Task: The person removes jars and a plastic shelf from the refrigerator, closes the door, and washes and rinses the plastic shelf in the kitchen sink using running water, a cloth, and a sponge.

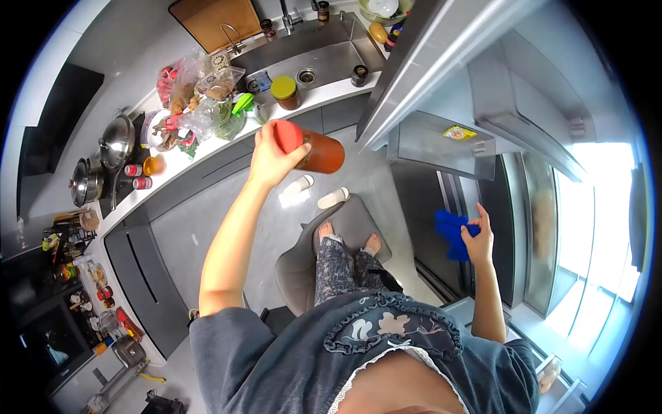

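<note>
In the head view, the left hand (270, 160) was clamped around the lid end of a jar (324, 153), its thumb lying across the side. The jar had a red lid (288, 136) and orange-brown contents. It was tilted well over, lid toward the counter side and base toward the refrigerator, in the air above the grey floor (207, 228).

The right hand (479, 243) was closed on the edge of a blue cloth (449, 231), with one finger raised; the cloth hung in front of the dark front of the refrigerator. Above it, a transparent door bin (441, 145) bore a yellow sticker (459, 133).

On the white countertop (196, 160), a jar with a yellow-green lid (284, 88) stood near the front edge, just beside a spray bottle (254, 110) with a green trigger. Behind them was the stainless steel sink (331, 55), with a small dark jar (359, 75) by its near corner. The person's bare feet rested on a grey chair (358, 219), and two pale slippers (334, 199) lay on the floor beyond it.
</note>
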Demonstrator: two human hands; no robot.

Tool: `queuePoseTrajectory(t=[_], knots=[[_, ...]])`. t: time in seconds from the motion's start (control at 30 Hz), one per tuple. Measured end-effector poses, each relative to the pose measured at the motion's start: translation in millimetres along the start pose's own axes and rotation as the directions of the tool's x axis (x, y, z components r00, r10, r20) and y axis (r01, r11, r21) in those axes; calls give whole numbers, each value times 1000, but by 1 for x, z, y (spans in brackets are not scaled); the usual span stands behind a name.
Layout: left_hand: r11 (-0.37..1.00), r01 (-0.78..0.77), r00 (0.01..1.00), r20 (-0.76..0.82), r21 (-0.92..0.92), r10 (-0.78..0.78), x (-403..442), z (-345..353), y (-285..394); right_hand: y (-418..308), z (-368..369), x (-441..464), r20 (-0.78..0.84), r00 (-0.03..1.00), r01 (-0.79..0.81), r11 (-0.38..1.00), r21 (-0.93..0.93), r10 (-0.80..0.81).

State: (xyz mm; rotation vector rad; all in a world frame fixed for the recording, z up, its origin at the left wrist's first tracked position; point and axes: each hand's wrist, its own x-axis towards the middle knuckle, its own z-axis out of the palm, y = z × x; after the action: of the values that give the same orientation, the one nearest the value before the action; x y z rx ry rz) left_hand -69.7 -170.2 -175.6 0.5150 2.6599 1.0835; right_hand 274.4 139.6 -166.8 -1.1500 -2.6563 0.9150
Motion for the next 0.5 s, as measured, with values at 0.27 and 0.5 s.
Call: queuePoseTrajectory(t=[0.27,0.5], knots=[[976,4,999,50,218,-16,157,109,-44,5,22,-40,-2,988,-155,980,-123,156],[957,63,997,32,282,-75,259,203,-80,24,23,-83,-103,940,-341,909,-239,325]])
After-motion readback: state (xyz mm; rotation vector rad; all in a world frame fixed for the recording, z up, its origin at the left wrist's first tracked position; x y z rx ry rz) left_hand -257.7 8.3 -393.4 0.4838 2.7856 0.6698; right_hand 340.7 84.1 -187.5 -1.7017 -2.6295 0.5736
